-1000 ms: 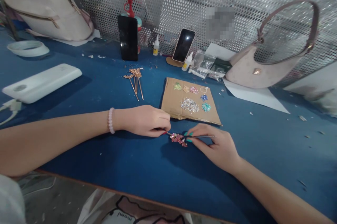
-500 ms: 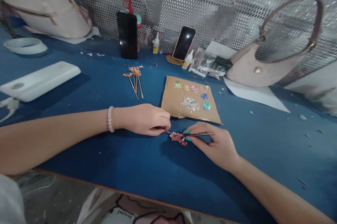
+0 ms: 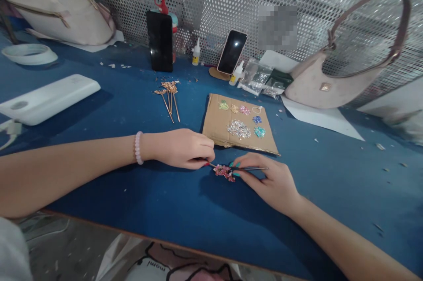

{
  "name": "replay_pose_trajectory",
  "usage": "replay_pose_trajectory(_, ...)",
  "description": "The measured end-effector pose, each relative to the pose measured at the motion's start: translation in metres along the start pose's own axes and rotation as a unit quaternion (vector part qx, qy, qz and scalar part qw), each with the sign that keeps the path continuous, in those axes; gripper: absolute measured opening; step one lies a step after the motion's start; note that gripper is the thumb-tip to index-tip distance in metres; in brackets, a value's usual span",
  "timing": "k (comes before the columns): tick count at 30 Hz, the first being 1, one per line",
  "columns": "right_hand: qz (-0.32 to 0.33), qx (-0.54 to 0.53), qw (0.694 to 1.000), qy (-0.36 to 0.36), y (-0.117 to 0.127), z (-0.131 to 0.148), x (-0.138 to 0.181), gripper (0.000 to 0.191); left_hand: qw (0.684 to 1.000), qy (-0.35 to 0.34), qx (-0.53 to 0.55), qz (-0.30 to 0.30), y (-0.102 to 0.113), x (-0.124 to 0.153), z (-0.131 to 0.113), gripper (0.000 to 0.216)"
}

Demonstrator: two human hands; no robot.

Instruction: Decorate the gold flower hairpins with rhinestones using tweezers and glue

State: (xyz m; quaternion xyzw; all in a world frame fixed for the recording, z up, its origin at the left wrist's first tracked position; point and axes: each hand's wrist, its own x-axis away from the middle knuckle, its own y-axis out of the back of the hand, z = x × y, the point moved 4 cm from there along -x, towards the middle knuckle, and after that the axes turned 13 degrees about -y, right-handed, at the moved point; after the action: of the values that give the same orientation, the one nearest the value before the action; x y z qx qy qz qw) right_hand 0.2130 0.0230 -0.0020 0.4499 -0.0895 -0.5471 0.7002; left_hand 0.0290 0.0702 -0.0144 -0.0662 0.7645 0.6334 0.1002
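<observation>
My left hand (image 3: 183,149) rests on the blue table (image 3: 185,210), its fingers pinched on the stem of a hairpin whose pink jewelled ornament (image 3: 224,171) lies between my hands. My right hand (image 3: 272,182) is closed on thin tweezers (image 3: 253,169), and the tips touch the ornament. Just behind lies a piece of cardboard (image 3: 216,122) with small piles of coloured rhinestones (image 3: 239,129).
Several gold hairpins (image 3: 169,96) lie behind my left hand. A white power bank (image 3: 46,98), tape roll (image 3: 29,53), two propped phones (image 3: 160,46), glue bottles (image 3: 196,54), plastic bags (image 3: 256,79) and a pink handbag (image 3: 325,85) stand before the perforated metal wall.
Both hands stay on the ornament with hardly any movement; the view has drifted slightly.
</observation>
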Motion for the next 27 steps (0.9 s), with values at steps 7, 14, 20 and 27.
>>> replay_pose_trajectory(7, -0.013, 0.001, 1.0, 0.009, 0.003, 0.0, 0.0, 0.01, 1.0, -0.005, -0.012, 0.0, 0.0, -0.001, 0.0, 0.015)
replay_pose_trajectory(14, -0.044, -0.082, 0.994, -0.062, 0.007, -0.012, 0.002, 0.022, 0.991, -0.037, -0.128, 0.012, 0.001, -0.004, -0.008, 0.022)
replay_pose_trajectory(20, -0.064, -0.093, 0.99, -0.081, 0.013, -0.014, 0.005, 0.039, 0.979, 0.006, -0.203, -0.02, -0.001, -0.003, -0.008, 0.029)
replay_pose_trajectory(27, -0.021, -0.07, 0.997, 0.003, 0.019, -0.003, 0.008, 0.034, 0.975, 0.104, -0.183, -0.069, 0.001, -0.004, -0.005, 0.032)
